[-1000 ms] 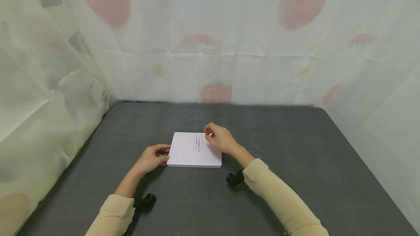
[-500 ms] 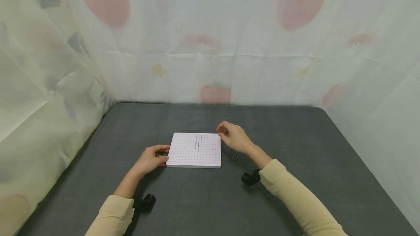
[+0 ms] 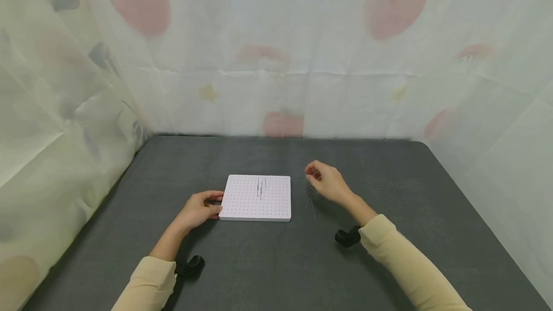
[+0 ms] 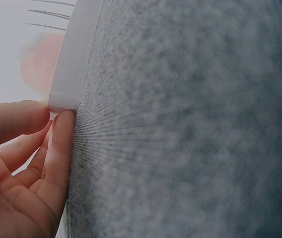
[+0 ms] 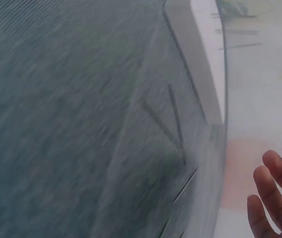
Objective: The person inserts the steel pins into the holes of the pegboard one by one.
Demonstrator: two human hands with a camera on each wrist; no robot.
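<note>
A white perforated board (image 3: 246,205) lies on the dark table. Several thin metal needle-like rods (image 3: 261,191) stand upright in its holes, toward the back. My left hand (image 3: 198,211) holds the board's left edge. In the left wrist view, the thumb (image 4: 22,119) is at the top edge of a board corner and a fingertip (image 4: 65,124) sits against its side, low by the table. Right of the board, my right hand (image 3: 329,184) hovers with loosely bent fingers, and I see nothing held. More thin rods (image 3: 313,209) lie on the table below it.
The grey table (image 3: 268,272) has a patterned curtain (image 3: 345,104) behind it and another curtain (image 3: 65,157) at the left. A black wrist camera (image 3: 347,238) sits under the right wrist, and another (image 3: 192,267) by the left one.
My right hand has moved from over the board's back right part to the right, off the board. Rods on the table have come into sight beside it. The left hand stays put.
</note>
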